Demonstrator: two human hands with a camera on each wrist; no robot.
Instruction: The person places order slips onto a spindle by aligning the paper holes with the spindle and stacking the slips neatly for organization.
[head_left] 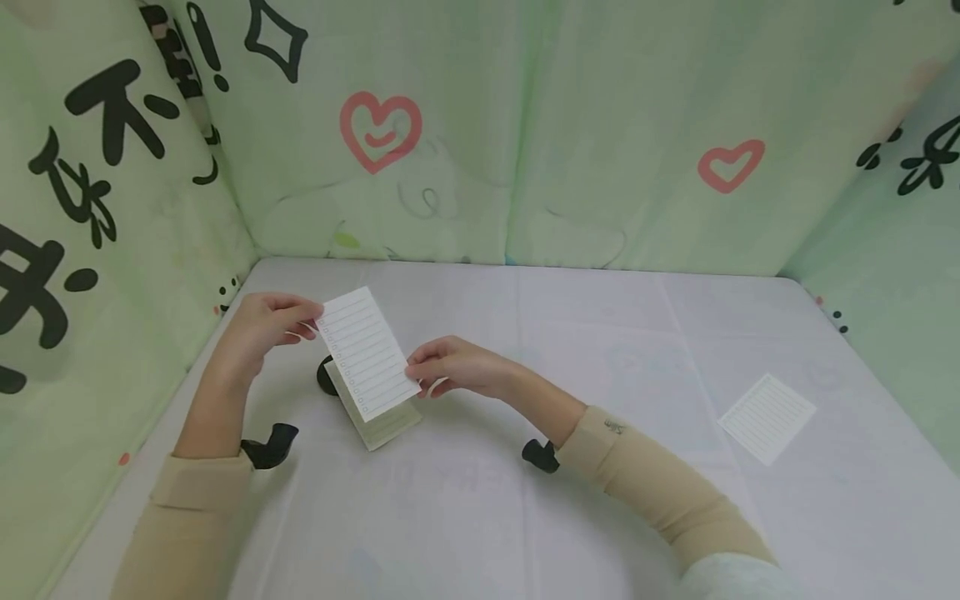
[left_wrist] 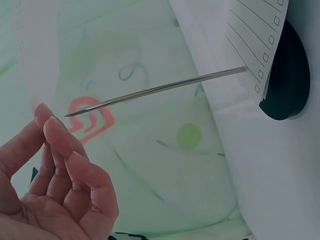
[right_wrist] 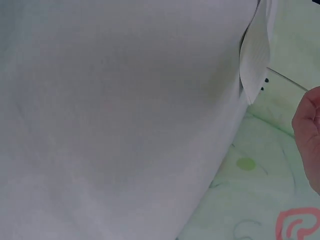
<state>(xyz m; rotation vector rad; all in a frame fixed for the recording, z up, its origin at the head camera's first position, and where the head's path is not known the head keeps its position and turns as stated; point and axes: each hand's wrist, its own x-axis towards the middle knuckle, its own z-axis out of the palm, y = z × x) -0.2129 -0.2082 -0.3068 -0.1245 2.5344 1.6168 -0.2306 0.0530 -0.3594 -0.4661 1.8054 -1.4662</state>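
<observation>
A lined paper sheet (head_left: 367, 350) with small checkboxes is held tilted in the air. My left hand (head_left: 273, 321) pinches its upper left corner, and my right hand (head_left: 457, 367) pinches its lower right edge. Below it, several lined sheets (head_left: 375, 429) lie on the round black base (head_left: 326, 379) of a paper spike. In the left wrist view the metal spike (left_wrist: 160, 89) rises through those sheets, its tip near the fingers of my left hand. The held sheet hides the spike in the head view. Only part of my right hand (right_wrist: 309, 135) shows in the right wrist view.
Another lined sheet (head_left: 767, 418) lies flat on the white-covered table (head_left: 450, 517) at the right. Green printed curtains (head_left: 615, 100) with hearts and lettering stand around the table. Black wrist mounts (head_left: 272, 447) stick out beside both sleeves.
</observation>
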